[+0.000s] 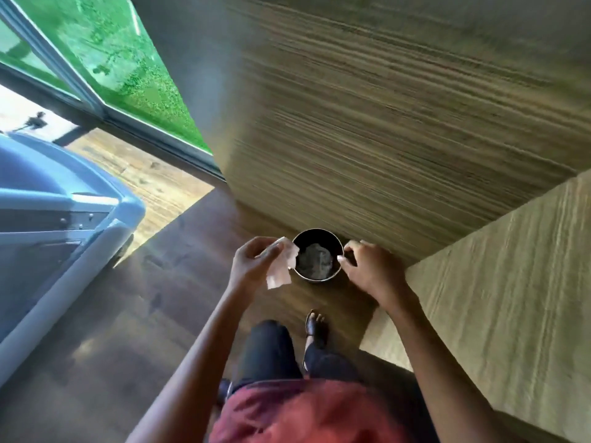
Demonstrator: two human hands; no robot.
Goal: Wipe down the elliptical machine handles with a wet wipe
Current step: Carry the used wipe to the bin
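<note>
My left hand [252,266] pinches a crumpled white wet wipe [283,266], which hangs just left of a small round black bin's rim [339,249]. The bin stands on the dark floor against a wood-grain wall and holds grey crumpled waste. My right hand [367,266] is at the bin's right edge, fingers curled and apart, holding nothing that I can see. The grey-blue body of an exercise machine [64,219] fills the left side; its handles are out of view.
A wood-grain wall [383,123] rises ahead and a lighter wooden counter or cabinet [495,298] juts out on the right. A glass door [112,75] with green turf beyond is at upper left. My legs and a sandalled foot [315,324] are below.
</note>
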